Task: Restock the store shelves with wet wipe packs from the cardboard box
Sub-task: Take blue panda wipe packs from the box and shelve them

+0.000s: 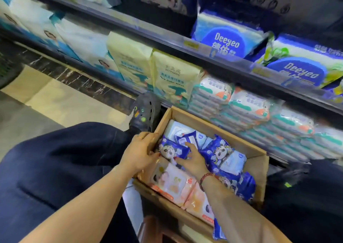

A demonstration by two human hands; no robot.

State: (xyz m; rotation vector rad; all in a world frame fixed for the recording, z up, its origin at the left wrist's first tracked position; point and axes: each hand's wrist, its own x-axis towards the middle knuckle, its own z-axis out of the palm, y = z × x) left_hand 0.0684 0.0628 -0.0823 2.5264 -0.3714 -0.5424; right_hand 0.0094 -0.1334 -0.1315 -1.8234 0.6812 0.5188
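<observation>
**Both hands in the box, one panda pack between them**

Nearest, pink packs (172,185) lie flat at the close end of the cardboard box (259,177). Just beyond them the right hand (193,161), a bead bracelet (207,176) at its wrist, pinches the right end of a blue panda pack (173,150), thumb low and fingers spread over the top. The left hand (141,153) curls at the pack's left end, hard against the box wall. Blur leaves it unclear whether it grips the pack or the cardboard.

More blue packs lie jumbled deeper in the box. Behind the box stand stacked green-and-orange packs (246,109) on the bottom shelf, with Deeyeo packs (226,40) on the shelf above.

The likely trouble is slippage: glossy film held at one end may slide free. A lift through the jumble could drag loose neighbours over the rim. The pack could also snag the box wall, or nudge the shelf stacks close behind.
</observation>
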